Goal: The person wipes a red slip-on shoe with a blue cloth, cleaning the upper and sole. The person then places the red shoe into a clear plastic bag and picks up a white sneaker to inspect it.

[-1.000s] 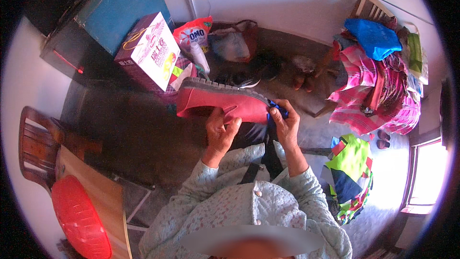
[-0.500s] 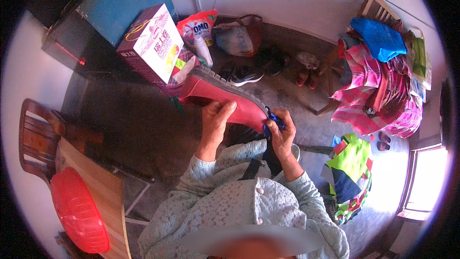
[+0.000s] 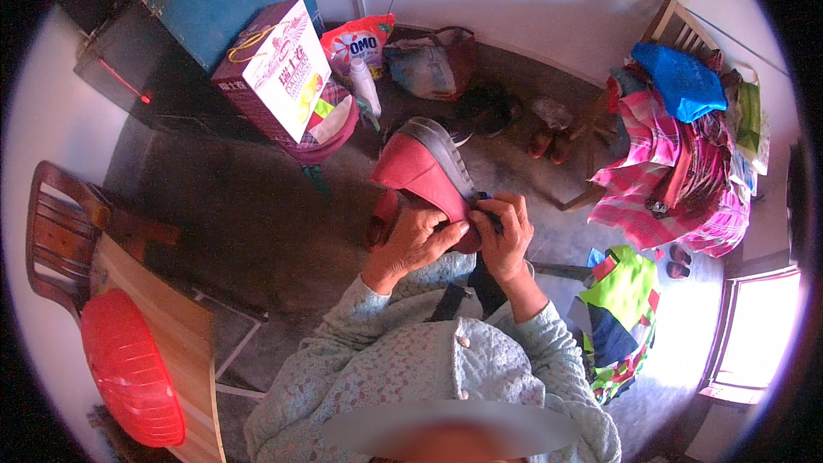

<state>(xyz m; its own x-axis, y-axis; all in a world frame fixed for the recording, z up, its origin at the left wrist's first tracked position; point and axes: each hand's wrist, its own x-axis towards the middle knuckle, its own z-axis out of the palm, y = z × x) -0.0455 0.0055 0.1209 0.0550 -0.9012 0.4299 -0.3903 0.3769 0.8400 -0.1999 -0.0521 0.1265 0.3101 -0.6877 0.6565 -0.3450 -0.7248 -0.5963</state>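
Observation:
A red shoe with a thick grey sole is held up in front of my body, tilted with the sole facing up and right. My left hand is closed on its red upper at the near left side. At the shoe's near right end, my right hand is closed, thumb and fingers pinched by the sole's edge. A small bit of blue material shows beside those fingers. What it is I cannot make out, as the fingers mostly cover it.
A gift box, a red detergent bag and a white bottle stand ahead left. Dark shoes lie by the wall. Pink cloth covers a chair at right, above a colourful cloth heap. A red basket sits on the left table.
The shoe has turned and tipped more upright, its far end swinging right. My left hand has shifted lower and right along it. Less of the blue material shows by my right fingers.

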